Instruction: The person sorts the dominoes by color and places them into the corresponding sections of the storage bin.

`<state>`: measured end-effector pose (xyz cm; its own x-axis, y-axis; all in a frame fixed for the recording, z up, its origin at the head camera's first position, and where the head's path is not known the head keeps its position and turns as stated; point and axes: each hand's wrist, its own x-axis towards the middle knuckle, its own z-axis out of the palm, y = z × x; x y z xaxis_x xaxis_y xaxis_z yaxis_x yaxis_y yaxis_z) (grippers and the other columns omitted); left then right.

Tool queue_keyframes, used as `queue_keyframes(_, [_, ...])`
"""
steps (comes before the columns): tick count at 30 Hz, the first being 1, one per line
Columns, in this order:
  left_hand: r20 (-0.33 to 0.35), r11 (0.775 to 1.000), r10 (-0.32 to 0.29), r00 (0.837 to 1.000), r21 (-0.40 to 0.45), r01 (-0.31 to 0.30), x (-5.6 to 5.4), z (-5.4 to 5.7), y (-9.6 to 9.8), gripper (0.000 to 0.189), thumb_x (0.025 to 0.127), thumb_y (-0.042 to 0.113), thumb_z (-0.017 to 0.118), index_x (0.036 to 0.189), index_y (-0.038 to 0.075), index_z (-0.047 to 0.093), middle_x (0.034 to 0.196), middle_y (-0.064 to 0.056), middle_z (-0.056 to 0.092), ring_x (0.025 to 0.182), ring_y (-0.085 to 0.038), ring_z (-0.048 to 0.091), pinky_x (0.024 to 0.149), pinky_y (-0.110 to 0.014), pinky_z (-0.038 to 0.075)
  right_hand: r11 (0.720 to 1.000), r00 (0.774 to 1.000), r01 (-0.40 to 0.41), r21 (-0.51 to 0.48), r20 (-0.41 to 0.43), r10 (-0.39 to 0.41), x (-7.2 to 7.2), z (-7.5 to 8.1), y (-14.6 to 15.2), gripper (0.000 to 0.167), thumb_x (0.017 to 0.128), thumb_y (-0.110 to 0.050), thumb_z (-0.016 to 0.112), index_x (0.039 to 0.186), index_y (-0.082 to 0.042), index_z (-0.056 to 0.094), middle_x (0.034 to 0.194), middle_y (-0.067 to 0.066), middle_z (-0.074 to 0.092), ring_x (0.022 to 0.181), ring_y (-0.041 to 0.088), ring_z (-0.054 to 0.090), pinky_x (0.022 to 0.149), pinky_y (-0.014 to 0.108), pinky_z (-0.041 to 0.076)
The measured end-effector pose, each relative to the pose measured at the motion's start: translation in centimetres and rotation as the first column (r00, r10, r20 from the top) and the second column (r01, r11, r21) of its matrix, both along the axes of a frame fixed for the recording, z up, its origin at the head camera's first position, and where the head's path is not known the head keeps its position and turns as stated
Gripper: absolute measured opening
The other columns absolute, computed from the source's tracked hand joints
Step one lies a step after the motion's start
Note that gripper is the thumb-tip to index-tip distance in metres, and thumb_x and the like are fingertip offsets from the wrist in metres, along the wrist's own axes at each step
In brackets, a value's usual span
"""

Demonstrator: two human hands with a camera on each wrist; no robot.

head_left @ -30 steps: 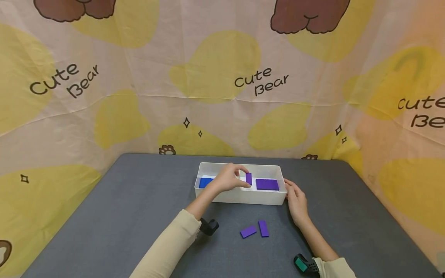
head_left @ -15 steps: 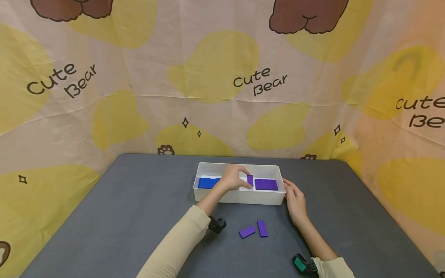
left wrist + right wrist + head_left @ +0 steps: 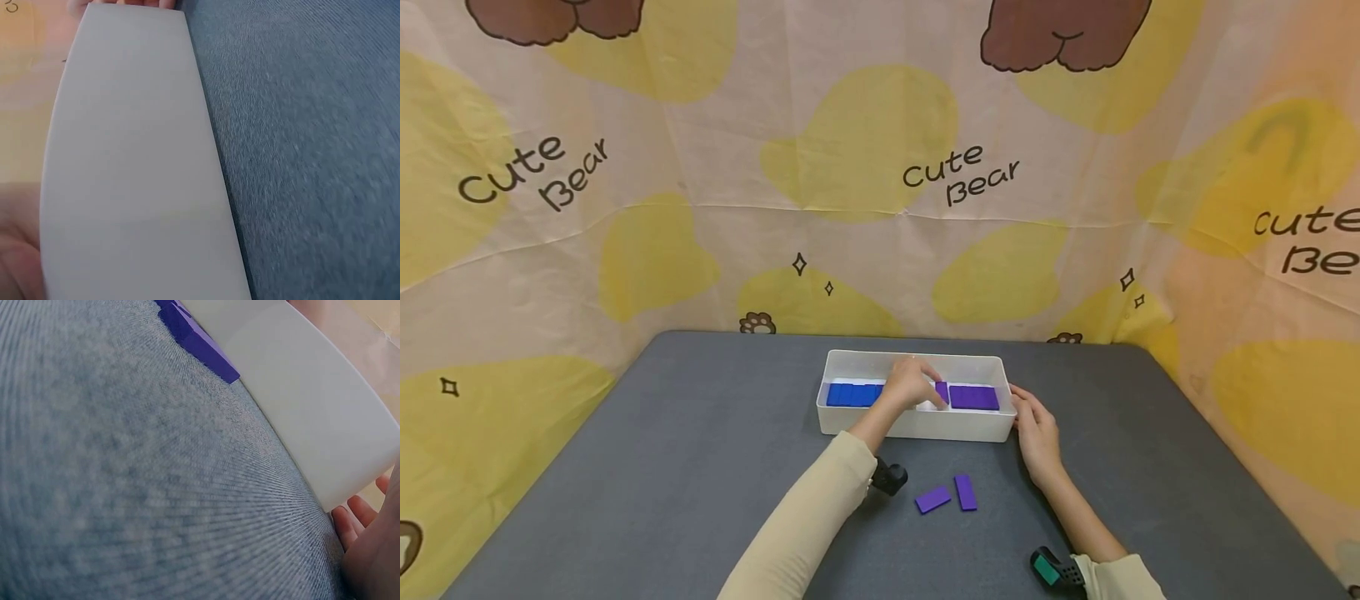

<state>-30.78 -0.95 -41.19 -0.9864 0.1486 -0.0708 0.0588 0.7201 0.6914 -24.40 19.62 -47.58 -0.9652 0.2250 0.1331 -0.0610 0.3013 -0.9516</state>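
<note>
My left hand point(image 3: 910, 385) reaches into a white box point(image 3: 925, 427) and pinches a small purple tile point(image 3: 942, 391) between thumb and fingers. That tile sits just left of a block of purple tiles point(image 3: 974, 398) lying side by side in the box. Blue tiles point(image 3: 853, 395) lie in a row at the box's left end, partly covered by the left hand. My right hand point(image 3: 1039, 437) rests against the right end of the box. In the right wrist view, its fingers point(image 3: 362, 510) lie by the box's corner. The left wrist view mostly shows the box's outer wall point(image 3: 134, 150).
Two loose purple tiles, one slanted point(image 3: 933, 500) and one nearly upright in view point(image 3: 966, 492), lie on the grey table point(image 3: 700, 467) in front of the box. Behind the table hangs a printed cloth point(image 3: 865, 167).
My left hand has shifted right and lower inside the box with the purple tile, towards the purple block. More blue tiles show behind it. The right hand stays at the box's end.
</note>
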Motion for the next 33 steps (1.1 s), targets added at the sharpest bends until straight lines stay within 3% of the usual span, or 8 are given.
queue_keyframes(5, [0.027,0.987,0.118,0.993,-0.116,-0.115,0.1,0.1,1.2,0.041,0.068,0.019,0.101,0.105,0.018,0.084,0.117,-0.016,0.07,0.113,-0.035,0.061,0.082,-0.046,0.056,1.0,1.0,-0.001,0.003,0.002,0.001,0.0,0.1,-0.1,0.049,0.114,-0.029,0.038,0.15,-0.001,0.056,0.153,0.021,0.057,0.13,0.033,0.058,0.085,0.006,0.044])
queue_keyframes(10, [0.001,0.971,0.175,0.985,-0.163,-0.172,0.1,-0.1,2.0,0.039,0.067,0.021,0.102,0.102,0.019,0.084,0.119,-0.017,0.065,0.114,-0.035,0.059,0.087,-0.048,0.053,1.0,1.0,0.004,0.0,-0.006,-0.004,0.0,0.2,-0.3,0.048,0.114,-0.028,0.038,0.15,-0.001,0.057,0.151,0.021,0.058,0.129,0.033,0.058,0.084,0.006,0.044])
queue_keyframes(18, [0.003,0.948,0.213,0.977,-0.241,-0.206,0.0,0.1,2.3,0.042,0.067,0.026,0.103,0.102,0.019,0.083,0.124,-0.02,0.062,0.117,-0.036,0.06,0.093,-0.051,0.051,1.0,1.0,-0.007,0.002,-0.009,0.007,-0.1,0.3,-0.4,0.049,0.114,-0.028,0.038,0.15,0.0,0.055,0.152,0.022,0.056,0.129,0.034,0.058,0.084,0.006,0.044])
queue_keyframes(23, [0.025,0.931,0.233,0.972,-0.293,-0.216,-0.5,0.0,2.6,0.054,0.068,0.031,0.102,0.112,0.012,0.078,0.131,-0.022,0.059,0.122,-0.037,0.057,0.101,-0.054,0.045,1.0,1.0,0.008,0.013,-0.008,-0.008,-0.1,0.4,-0.3,0.049,0.114,-0.028,0.038,0.15,0.0,0.056,0.152,0.022,0.057,0.126,0.035,0.059,0.083,0.006,0.044])
queue_keyframes(29, [0.03,0.944,0.211,0.977,-0.266,-0.195,-0.1,-0.2,2.5,0.053,0.069,0.032,0.101,0.118,0.026,0.082,0.143,-0.016,0.058,0.131,-0.034,0.052,0.105,-0.057,0.042,1.0,1.0,0.007,0.023,0.014,-0.007,0.0,0.2,-0.1,0.049,0.114,-0.029,0.037,0.151,-0.001,0.055,0.154,0.022,0.055,0.131,0.034,0.057,0.084,0.006,0.043])
queue_keyframes(33, [0.031,0.953,0.22,0.975,-0.22,-0.208,0.1,-0.3,2.4,0.046,0.071,0.026,0.1,0.114,0.024,0.083,0.144,-0.015,0.058,0.13,-0.037,0.054,0.103,-0.057,0.042,1.0,1.0,-0.004,0.026,0.03,0.003,0.1,0.1,0.0,0.05,0.115,-0.031,0.036,0.153,-0.003,0.053,0.155,0.021,0.054,0.134,0.034,0.056,0.085,0.006,0.042])
